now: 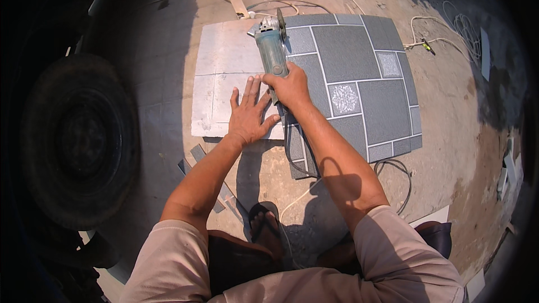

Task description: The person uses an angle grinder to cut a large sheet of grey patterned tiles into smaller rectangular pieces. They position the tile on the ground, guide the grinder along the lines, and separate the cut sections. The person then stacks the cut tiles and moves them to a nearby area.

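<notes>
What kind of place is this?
Probably an outdoor work yard: there's sunlit, dusty tan ground, a teal, metal-headed angle grinder and a round, dark, rubber-tired wheel.

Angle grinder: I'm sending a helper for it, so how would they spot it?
Start at the big gray patterned tile. By its left edge, beside the pale slab, the right hand grips the angle grinder. Its teal body and round disc at the far end set it apart from the flat slab and tile.
</notes>
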### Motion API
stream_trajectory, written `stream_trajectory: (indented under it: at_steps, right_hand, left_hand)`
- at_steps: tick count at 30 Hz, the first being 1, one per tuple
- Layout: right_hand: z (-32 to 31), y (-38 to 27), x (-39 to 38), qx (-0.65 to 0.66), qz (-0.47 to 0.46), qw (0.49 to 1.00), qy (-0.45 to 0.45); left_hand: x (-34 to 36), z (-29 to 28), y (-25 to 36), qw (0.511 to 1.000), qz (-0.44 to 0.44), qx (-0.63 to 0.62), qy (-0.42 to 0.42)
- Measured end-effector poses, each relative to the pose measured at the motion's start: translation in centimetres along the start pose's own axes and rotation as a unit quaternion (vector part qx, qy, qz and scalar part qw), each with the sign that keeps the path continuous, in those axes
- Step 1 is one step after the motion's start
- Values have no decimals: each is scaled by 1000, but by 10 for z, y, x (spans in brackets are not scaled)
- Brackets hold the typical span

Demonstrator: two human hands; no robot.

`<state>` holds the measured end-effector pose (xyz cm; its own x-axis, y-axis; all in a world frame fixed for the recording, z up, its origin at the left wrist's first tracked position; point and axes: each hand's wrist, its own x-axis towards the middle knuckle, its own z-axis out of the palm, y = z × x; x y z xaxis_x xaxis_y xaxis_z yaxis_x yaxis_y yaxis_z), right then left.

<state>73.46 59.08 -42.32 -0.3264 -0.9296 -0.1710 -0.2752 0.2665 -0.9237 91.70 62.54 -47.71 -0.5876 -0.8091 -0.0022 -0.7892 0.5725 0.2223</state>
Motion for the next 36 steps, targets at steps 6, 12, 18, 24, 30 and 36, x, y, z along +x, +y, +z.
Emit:
stream_trajectory:
  at_steps: [6, 12, 18, 24, 30, 36]
  right_hand:
    - [-4, 4, -15, -9, -22, 1000, 13]
    - [-15, -9, -35, -2, 27, 999, -20]
    - [-20, -9, -49, 2, 31, 999, -17]
    - [-22, -5, -66, 21, 29, 999, -11]
    - [-25, 4, -80, 7, 30, 999, -14]
    - [-36, -6, -96, 13, 69, 997, -44]
  left_hand:
    - [1, -2, 2, 1000, 0, 4, 1]
    - [0, -6, 2, 1000, -7, 16, -17]
    - [2, -4, 2, 1000, -13, 17, -19]
    - [0, -2, 1, 1000, -6, 14, 3]
    - [1, 1, 2, 1000, 1, 16, 27]
    - [0, 3, 0, 1000, -3, 20, 23]
